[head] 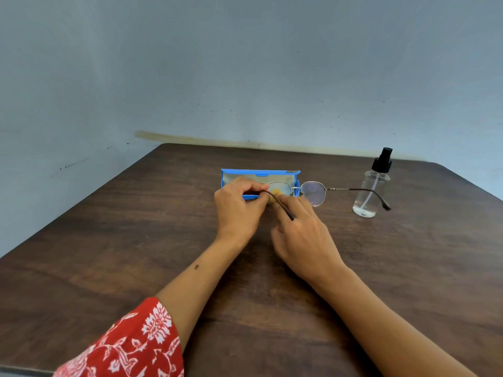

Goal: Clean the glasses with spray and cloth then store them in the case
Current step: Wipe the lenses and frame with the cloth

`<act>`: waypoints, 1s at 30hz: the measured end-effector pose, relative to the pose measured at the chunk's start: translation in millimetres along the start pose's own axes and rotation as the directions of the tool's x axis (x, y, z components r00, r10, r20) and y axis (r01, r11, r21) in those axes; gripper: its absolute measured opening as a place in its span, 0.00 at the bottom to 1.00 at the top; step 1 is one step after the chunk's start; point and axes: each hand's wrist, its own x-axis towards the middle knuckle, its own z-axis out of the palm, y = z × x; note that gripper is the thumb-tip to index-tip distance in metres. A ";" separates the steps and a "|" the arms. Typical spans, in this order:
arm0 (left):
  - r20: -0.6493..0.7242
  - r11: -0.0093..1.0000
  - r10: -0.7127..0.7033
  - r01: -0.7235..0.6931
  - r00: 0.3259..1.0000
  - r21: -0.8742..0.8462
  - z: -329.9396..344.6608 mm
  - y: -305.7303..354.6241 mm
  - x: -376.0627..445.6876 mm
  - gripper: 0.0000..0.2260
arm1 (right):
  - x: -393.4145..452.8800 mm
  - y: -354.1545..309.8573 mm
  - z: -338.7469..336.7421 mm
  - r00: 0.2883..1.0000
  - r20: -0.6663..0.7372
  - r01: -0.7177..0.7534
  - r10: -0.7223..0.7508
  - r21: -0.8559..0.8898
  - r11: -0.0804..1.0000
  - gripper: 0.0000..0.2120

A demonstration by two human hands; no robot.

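Two hands: both at work on one pair of glasses at table centre.
Sleeve (130, 346): red with white print, at 7 o'clock, low by the near edge.
Left hand (239, 205): fingers curled, pinching the glasses at the left lens end, where the left temple folds toward the person.
Case (231, 175): blue, lid open, just behind the left hand at 12 o'clock of it; pale lining shows.
Glasses (313, 192): thin metal frame, held across the case's right end; right temple stretched out toward 3 o'clock.
Cloth (277, 191): small yellow patch behind the left lens; likely the cleaning cloth, too small to be sure.
Right hand (302, 235): fingers bent toward the left lens; cannot tell whether they pinch the cloth.
Spray bottle (371, 191): clear, black pump, upright at 3 o'clock, the right temple tip passing in front of it.
Step advice: steady the frame by the rim, rub lightly, keep the outstretched temple off the bottle.
Table (109, 240): dark wood; open room at 9 o'clock and toward the person; far edge meets the wall.
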 end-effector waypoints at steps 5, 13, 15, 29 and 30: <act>-0.017 1.000 -0.003 0.003 1.000 0.010 -0.6 -0.4 0.7 0.06 | 2.5 0.6 -1.8 0.999 0.017 -0.051 0.052 -0.063 0.997 0.17; -0.022 1.000 -0.008 0.009 1.000 0.005 -0.5 -1.2 1.0 0.06 | 0.7 -1.2 -2.2 1.000 0.013 0.029 -0.028 -0.018 0.999 0.21; -0.037 1.000 -0.016 0.016 0.999 0.004 -0.4 -0.9 1.7 0.06 | 1.7 0.3 -3.7 0.999 0.001 -0.037 0.037 -0.051 0.998 0.18; -0.047 1.000 -0.026 0.026 0.999 -0.001 2.8 2.2 -2.2 0.05 | 1.9 -0.1 -0.4 0.997 -0.008 -0.073 0.073 -0.045 0.996 0.22; -0.044 1.000 -0.028 0.028 0.999 -0.003 2.4 2.0 -2.1 0.05 | 1.0 -1.5 0.4 0.999 -0.004 -0.044 0.044 -0.031 0.999 0.23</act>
